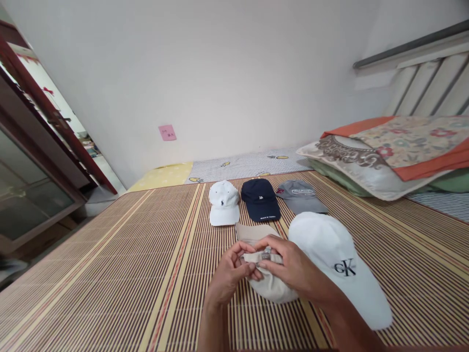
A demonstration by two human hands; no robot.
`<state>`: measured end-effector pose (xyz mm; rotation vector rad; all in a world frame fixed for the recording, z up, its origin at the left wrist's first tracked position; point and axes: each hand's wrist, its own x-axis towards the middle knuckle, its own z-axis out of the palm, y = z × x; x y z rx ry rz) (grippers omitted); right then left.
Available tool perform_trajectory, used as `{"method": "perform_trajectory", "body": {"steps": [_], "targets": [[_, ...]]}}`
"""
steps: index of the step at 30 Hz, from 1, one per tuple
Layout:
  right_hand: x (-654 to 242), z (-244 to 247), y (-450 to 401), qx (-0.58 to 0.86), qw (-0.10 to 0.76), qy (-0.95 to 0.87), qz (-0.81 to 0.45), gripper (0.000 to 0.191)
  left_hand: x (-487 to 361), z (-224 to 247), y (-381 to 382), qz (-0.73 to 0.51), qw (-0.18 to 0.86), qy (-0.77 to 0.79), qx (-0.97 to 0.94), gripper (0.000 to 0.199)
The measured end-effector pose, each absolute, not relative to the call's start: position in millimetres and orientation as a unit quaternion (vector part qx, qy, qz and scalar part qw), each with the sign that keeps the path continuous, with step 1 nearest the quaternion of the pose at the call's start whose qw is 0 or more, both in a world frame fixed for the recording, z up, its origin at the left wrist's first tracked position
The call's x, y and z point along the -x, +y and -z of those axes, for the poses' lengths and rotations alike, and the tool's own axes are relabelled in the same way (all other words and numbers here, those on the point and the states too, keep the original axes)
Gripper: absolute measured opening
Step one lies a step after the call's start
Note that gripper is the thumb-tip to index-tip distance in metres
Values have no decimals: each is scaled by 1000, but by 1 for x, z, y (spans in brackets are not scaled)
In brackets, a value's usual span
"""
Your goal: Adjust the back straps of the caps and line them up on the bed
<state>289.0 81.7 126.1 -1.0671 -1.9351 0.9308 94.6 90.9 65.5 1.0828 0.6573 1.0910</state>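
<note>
A beige cap (pixel 273 288) lies upside down in front of me, its brim (pixel 256 231) pointing away toward the wall. My left hand (pixel 234 269) pinches one end of the cap's back strap between thumb and fingers. On the strap's other side, my right hand (pixel 287 261) grips it near a small brown label. The fingers partly hide the strap's fastening. Close by my right forearm rests a white cap (pixel 322 244) with a black "CK" mark, brim toward me.
Behind the beige cap sit a white cap (pixel 224 201), a navy cap (pixel 260 198) and a grey cap (pixel 300 195) in a row on the striped bamboo mat (pixel 120 254). Stacked pillows (pixel 351 171) lie at the right. A pink note (pixel 167 132) is on the wall.
</note>
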Motion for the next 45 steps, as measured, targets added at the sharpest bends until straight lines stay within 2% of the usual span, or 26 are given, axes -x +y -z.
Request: {"method": "perform_trajectory", "body": {"steps": [10,17,26,33,39,45], "targets": [[-295,-119,85,445,323,-755,-358,31,-94,-67,92,-543,633,320,-449,33],[-299,-122,84,448,315,-754,-363,22,-90,-72,93,-567,626,331,-421,31],[-303,-116,85,473,302,-751,-349,23,-74,-73,94,-628,624,292,-362,23],[-304,-122,81,425,322,-739,-412,13,-63,-68,98,-680,630,259,-272,24],[-310,-124,83,383,370,-723,-439,43,-65,-71,96,-689,631,251,-254,20],[-311,-120,84,382,377,-729,-425,49,-65,-65,101,-693,631,259,-234,22]]}}
